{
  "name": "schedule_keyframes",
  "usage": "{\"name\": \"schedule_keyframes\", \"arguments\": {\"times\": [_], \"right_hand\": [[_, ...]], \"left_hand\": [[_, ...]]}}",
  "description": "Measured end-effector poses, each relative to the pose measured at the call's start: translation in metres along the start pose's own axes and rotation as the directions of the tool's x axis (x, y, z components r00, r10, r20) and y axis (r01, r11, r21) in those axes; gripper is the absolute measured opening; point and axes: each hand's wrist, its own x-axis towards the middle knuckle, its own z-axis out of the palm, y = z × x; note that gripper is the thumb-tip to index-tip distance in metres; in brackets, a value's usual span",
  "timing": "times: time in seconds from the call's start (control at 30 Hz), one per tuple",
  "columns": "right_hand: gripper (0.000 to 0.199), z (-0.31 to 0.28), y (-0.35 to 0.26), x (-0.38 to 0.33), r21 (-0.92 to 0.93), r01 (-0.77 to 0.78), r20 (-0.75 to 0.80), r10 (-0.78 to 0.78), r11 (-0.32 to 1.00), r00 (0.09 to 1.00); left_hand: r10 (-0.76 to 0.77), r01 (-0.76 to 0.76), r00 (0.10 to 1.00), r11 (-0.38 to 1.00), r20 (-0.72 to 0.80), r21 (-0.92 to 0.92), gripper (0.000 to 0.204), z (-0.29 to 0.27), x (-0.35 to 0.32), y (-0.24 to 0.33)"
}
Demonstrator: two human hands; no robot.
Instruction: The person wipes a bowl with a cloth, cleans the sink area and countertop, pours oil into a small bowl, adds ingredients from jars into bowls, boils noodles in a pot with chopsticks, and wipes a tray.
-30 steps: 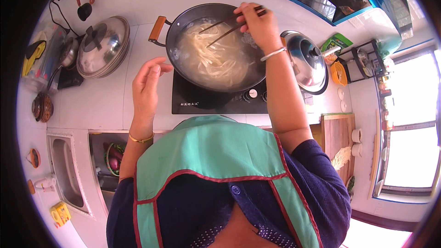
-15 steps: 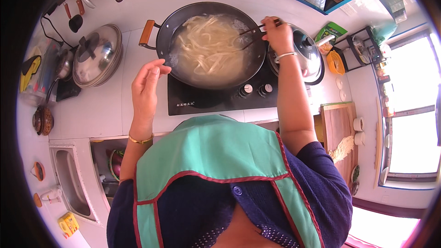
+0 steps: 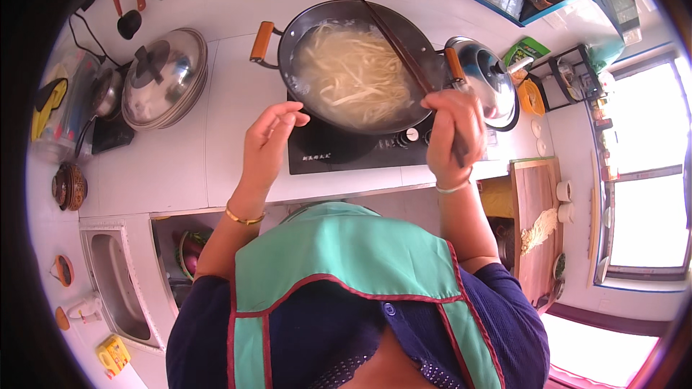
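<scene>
Pale flat noodles (image 3: 349, 75) lie in cloudy, steaming water in a black wok (image 3: 412, 32) with wooden-gripped side handles. My right hand (image 3: 458, 119) is closed around a pair of long dark chopsticks (image 3: 401, 50), just outside the wok's near right rim. Their tips point up and away over the wok, apart from the noodles, while the butt ends stick out below my palm. My left hand (image 3: 274, 133) hovers by the wok's near left rim, its fingers loosely bent, thumb apart, and nothing in it.
The wok stands on a black cooktop (image 3: 339, 161) with knobs in front. A steel lidded pan (image 3: 490, 75) sits close on the right, a large domed lid (image 3: 166, 75) on the left. Knives and a ladle (image 3: 129, 24) hang behind. Uncooked noodles (image 3: 539, 229) lie on a board at right.
My right hand has drawn back toward me and lifted the chopsticks out of the noodles, tips now pointing away. The view has shifted, so the wok appears further right.
</scene>
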Motion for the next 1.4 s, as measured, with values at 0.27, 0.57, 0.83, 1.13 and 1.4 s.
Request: {"name": "schedule_keyframes", "arguments": {"times": [0.27,0.57,0.83,1.13,1.4], "right_hand": [[0.021,0.027,-0.079,-0.058,0.157,0.071,0.293,-0.115,0.985,0.949],[0.012,0.072,-0.189,-0.229,0.524,-0.129,0.644,-0.292,0.842,0.707],[0.007,0.124,-0.318,-0.328,0.547,-0.552,0.833,-0.345,0.629,0.433],[0.008,0.249,-0.479,-0.489,0.366,-0.781,0.927,-0.269,0.506,0.260],[0.018,0.378,-0.557,-0.623,0.300,-0.723,0.952,-0.145,0.622,0.270]], "left_hand": [[-0.274,0.414,0.910,0.615,0.311,-0.671,0.046,0.022,-0.067,0.016],[-0.675,0.194,0.734,0.312,-0.074,-0.930,0.023,0.003,-0.279,-0.053],[-0.750,-0.120,0.581,0.307,-0.317,-0.944,0.028,-0.057,-0.457,-0.082],[-0.818,-0.345,0.351,0.340,-0.456,-0.875,0.025,-0.197,-0.618,-0.144],[-0.781,-0.316,0.399,0.376,-0.481,-0.871,0.024,-0.324,-0.725,-0.293]]}}
